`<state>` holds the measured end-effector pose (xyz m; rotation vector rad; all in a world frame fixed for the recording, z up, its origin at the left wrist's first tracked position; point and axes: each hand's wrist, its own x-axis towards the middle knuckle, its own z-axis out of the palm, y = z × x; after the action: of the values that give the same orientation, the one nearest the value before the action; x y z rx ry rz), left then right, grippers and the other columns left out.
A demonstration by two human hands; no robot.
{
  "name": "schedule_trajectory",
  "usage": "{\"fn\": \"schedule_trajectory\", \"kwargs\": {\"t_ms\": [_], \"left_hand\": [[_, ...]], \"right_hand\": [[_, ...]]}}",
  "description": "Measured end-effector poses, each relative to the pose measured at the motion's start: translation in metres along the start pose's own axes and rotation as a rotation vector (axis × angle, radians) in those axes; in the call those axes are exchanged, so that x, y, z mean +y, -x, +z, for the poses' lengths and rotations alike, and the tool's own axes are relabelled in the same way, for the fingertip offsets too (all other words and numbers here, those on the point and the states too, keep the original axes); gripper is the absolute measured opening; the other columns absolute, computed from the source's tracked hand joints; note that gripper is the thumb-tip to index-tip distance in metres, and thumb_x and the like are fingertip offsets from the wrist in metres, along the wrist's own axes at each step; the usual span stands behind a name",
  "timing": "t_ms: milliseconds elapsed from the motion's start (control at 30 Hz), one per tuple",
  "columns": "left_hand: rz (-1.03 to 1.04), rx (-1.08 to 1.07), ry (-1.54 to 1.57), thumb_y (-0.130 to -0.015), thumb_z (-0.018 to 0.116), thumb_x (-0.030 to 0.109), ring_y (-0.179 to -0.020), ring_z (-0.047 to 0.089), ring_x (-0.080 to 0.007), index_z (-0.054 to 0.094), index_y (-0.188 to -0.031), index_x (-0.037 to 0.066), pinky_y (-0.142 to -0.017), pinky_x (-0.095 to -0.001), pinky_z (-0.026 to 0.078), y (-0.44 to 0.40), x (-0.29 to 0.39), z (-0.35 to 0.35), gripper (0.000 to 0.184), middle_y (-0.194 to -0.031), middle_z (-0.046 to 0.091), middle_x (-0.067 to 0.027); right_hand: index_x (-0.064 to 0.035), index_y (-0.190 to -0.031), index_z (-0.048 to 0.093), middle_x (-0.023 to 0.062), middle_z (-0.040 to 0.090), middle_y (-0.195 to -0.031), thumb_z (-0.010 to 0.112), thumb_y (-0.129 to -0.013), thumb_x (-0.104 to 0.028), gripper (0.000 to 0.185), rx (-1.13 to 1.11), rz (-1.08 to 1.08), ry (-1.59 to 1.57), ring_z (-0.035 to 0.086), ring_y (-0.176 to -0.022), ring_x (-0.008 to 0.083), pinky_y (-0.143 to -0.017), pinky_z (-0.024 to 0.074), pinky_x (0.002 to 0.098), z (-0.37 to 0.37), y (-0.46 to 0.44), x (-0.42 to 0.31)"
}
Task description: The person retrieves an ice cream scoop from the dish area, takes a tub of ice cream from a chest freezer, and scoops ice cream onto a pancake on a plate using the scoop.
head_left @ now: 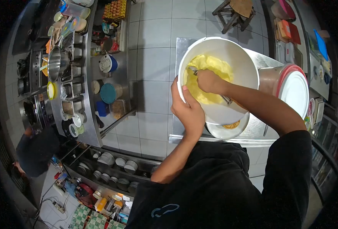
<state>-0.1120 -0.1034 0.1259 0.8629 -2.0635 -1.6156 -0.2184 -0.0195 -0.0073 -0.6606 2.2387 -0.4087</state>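
A big white bucket (247, 76) stands tilted on the metal table, with a soft yellow mass (216, 65) spread over its inside. My left hand (188, 112) grips the bucket's near-left rim, thumb over the edge. Inside the bucket, my right hand (210, 81) is closed in a fist around a metal utensil (227, 100), whose ends show on both sides of the fist. Its exact kind is hidden. Partly beneath the bucket lies a white plate (226, 133) with some golden-brown food (232, 125) on it.
Right of the bucket stands a container with a white lid (293, 93) and red rim. A wooden stool (235, 13) is beyond the metal table (180, 47). On the left, a long steel counter (86, 84) carries pans and tubs. Another person (37, 152) bends at the far left.
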Motion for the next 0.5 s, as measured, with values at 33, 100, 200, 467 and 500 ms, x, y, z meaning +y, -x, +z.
{"fn": "schedule_trajectory", "kwargs": {"t_ms": [33, 100, 200, 467, 500], "left_hand": [[-0.009, 0.006, 0.016, -0.102, 0.045, 0.009, -0.099, 0.065, -0.0234, 0.057, -0.124, -0.006, -0.089, -0.0350, 0.050, 0.000, 0.002, 0.001, 0.029, -0.108, 0.068, -0.0164], [-0.009, 0.014, -0.015, -0.102, 0.045, 0.009, -0.099, 0.065, -0.0235, 0.057, -0.125, -0.007, -0.089, -0.0349, 0.050, 0.001, 0.004, 0.001, 0.030, -0.108, 0.068, -0.0168], [0.016, 0.021, -0.037, -0.102, 0.045, 0.008, -0.100, 0.065, -0.0238, 0.057, -0.125, -0.007, -0.089, -0.0348, 0.049, -0.001, -0.002, 0.004, 0.030, -0.110, 0.067, -0.0176], [0.015, 0.044, -0.064, -0.102, 0.046, 0.006, -0.102, 0.064, -0.0233, 0.056, -0.125, -0.008, -0.090, -0.0344, 0.049, 0.006, -0.001, 0.003, 0.029, -0.112, 0.066, -0.0185], [0.010, 0.045, -0.039, -0.102, 0.046, 0.006, -0.102, 0.064, -0.0231, 0.056, -0.125, -0.008, -0.089, -0.0343, 0.049, 0.005, -0.001, 0.003, 0.029, -0.111, 0.066, -0.0185]], "right_hand": [[0.0061, -0.099, 0.067, 0.0310, 0.068, -0.096, 0.057, -0.085, -0.015, 0.027, -0.028, 0.010, 0.018, 0.069, -0.092, 0.0447, -0.085, 0.0547, 0.0482, -0.001, 0.002, -0.003], [0.0104, -0.099, 0.063, 0.0313, 0.068, -0.089, 0.055, -0.087, -0.014, 0.029, -0.034, 0.015, -0.058, 0.069, -0.077, 0.0426, -0.071, 0.0555, 0.0469, -0.003, 0.010, -0.008], [0.0161, -0.099, 0.059, 0.0315, 0.066, -0.079, 0.052, -0.089, -0.012, 0.031, -0.150, 0.096, -0.217, 0.068, -0.058, 0.0389, -0.053, 0.0557, 0.0450, -0.037, 0.023, -0.028], [0.0169, -0.102, 0.059, 0.0287, 0.068, -0.081, 0.050, -0.084, -0.008, 0.031, -0.322, 0.295, -0.307, 0.068, -0.054, 0.0350, -0.051, 0.0562, 0.0422, -0.037, 0.032, -0.048], [0.0173, -0.101, 0.059, 0.0284, 0.067, -0.080, 0.050, -0.084, -0.007, 0.031, -0.333, 0.282, -0.318, 0.068, -0.054, 0.0345, -0.051, 0.0562, 0.0420, -0.036, 0.033, -0.048]]}}
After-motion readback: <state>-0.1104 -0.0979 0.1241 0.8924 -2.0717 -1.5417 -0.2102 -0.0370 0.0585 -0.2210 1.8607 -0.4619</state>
